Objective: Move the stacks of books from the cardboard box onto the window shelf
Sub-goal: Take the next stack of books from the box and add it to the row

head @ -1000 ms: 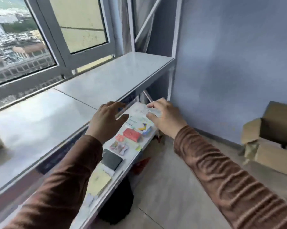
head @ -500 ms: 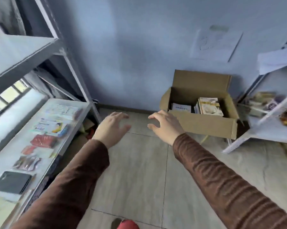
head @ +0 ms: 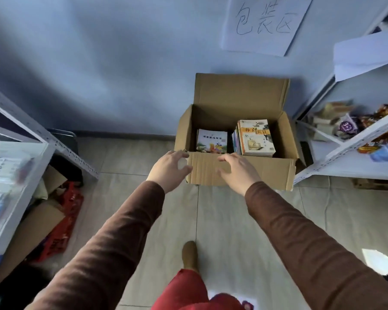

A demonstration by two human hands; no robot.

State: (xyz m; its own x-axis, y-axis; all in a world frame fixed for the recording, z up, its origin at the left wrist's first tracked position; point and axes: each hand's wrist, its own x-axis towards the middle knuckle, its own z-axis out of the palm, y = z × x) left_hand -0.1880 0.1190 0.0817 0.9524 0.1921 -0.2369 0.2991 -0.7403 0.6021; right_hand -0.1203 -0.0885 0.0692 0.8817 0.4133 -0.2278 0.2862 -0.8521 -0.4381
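An open cardboard box (head: 267, 173) stands on the tiled floor against the blue wall. Inside it, a low stack of books (head: 211, 140) with a colourful cover lies at the left, and a taller stack (head: 254, 137) with a beige cover lies at the right. My left hand (head: 169, 170) hovers in front of the box's near left corner, fingers apart and empty. My right hand (head: 237, 170) is held in front of the near wall of the box, also empty with fingers spread. The window shelf is out of view.
A white metal rack (head: 345, 162) with packets stands right of the box. Another white shelf (head: 12, 175) with flattened cardboard and a red bag (head: 63, 224) beneath is at the left. A paper sign (head: 267, 23) hangs on the wall. My foot (head: 189, 256) is on the floor.
The view has swung from the window shelf to the box. Both empty hands have moved forward and now are right at the box's near edge.
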